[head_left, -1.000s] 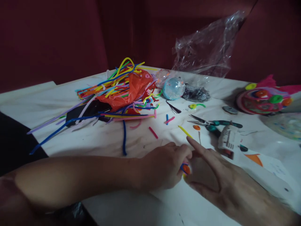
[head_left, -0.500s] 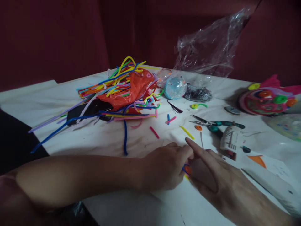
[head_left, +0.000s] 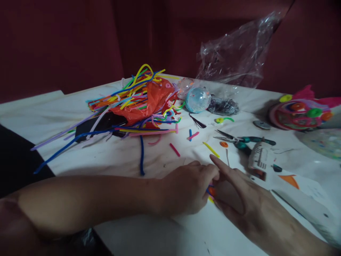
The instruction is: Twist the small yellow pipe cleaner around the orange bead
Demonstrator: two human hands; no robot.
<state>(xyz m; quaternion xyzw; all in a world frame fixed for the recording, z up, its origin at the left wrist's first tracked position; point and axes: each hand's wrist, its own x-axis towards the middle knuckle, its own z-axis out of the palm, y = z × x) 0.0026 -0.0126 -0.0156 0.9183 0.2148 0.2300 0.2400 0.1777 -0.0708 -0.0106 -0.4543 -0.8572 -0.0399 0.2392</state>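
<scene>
My left hand [head_left: 186, 188] is closed, fingers curled round a small colourful piece [head_left: 211, 191] with orange, blue and yellow parts that peeks out at its right side. Most of that piece is hidden. My right hand [head_left: 242, 195] meets it from the right, index finger stretched out, the other fingers bent toward the piece. Whether the right fingertips grip it is hidden. Just beyond the hands lie a yellow strip [head_left: 211, 149], a pink strip [head_left: 175, 149] and an orange coil [head_left: 224, 144].
A heap of coloured pipe cleaners [head_left: 133, 96] lies at the back left. Clear balls [head_left: 198, 100] and a plastic bag [head_left: 234, 53] stand behind. Green-handled pliers [head_left: 243, 139], a glue gun [head_left: 301, 202] and a decorated pink object [head_left: 298, 113] are at the right.
Both hands hold nearly the same pose. The objects on the right appear shifted very slightly left in the view.
</scene>
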